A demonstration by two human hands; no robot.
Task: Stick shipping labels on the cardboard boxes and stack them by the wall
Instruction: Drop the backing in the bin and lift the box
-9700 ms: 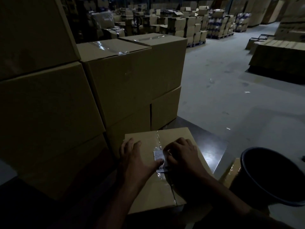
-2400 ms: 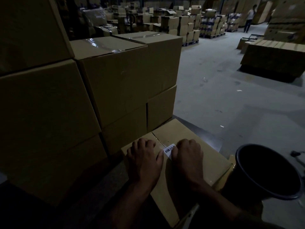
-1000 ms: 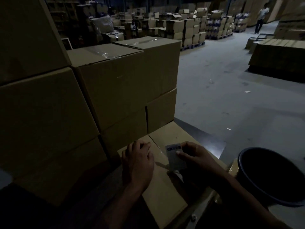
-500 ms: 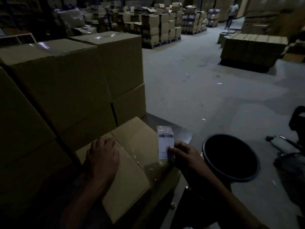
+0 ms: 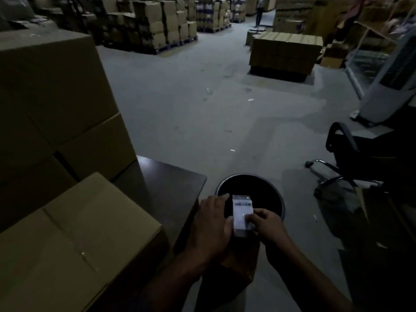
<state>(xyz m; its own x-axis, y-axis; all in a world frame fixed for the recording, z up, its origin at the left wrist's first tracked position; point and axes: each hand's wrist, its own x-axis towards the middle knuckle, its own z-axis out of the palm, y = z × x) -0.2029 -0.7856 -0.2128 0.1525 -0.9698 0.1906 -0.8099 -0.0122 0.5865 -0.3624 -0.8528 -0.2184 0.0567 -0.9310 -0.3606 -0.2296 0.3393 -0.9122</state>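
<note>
label (image 5: 242,213) moved over bin (image 5: 279,200), between hands (image 5: 238,224).

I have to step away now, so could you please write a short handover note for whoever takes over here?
Left hand and right hand both hold the label sheet above the black bin.
The closed cardboard box lies on the table, beside the stacked boxes.
No label shows on its top from here.
Left: stick the label, then stack the box.

table (image 5: 171,176): dark | cardboard box (image 5: 74,239) on it; stacked boxes (image 5: 67,109) behind; bin (image 5: 279,199) on floor (image 5: 191,109)
</note>
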